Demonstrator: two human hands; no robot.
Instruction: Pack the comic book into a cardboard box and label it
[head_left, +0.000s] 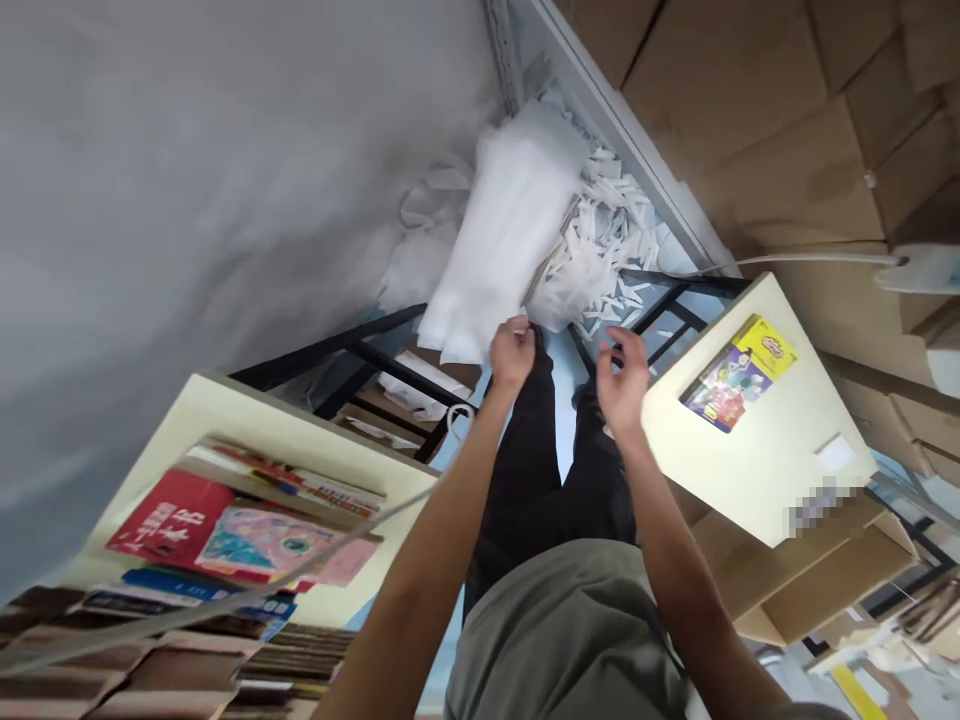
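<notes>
We see that the long white bundle of thin, soft packing sheets (pixel 510 220) lies beyond our two hands, mostly ahead of the left one, its long axis running from its near end at lower left away to upper right. Our left hand (pixel 512 357) is the nearer: its fingers are drawn narrow at the right corner of the near end, but we cannot tell whether they pinch a sheet. Our right hand (pixel 624 385) is apart from the bundle, to the right, empty, with bent fingers and a moderate gap to the thumb. About the writing, on the cream right worktop (pixel 720 485) there is a yellow and purple rectangular printed pack (pixel 739 375) with cartoon figures; its small lettering is too blurred for us. On the cream left worktop (pixel 187 412) lies a red flat book (pixel 169 510) with large white Chinese characters, seen at a slant, which we cannot read with certainty.
</notes>
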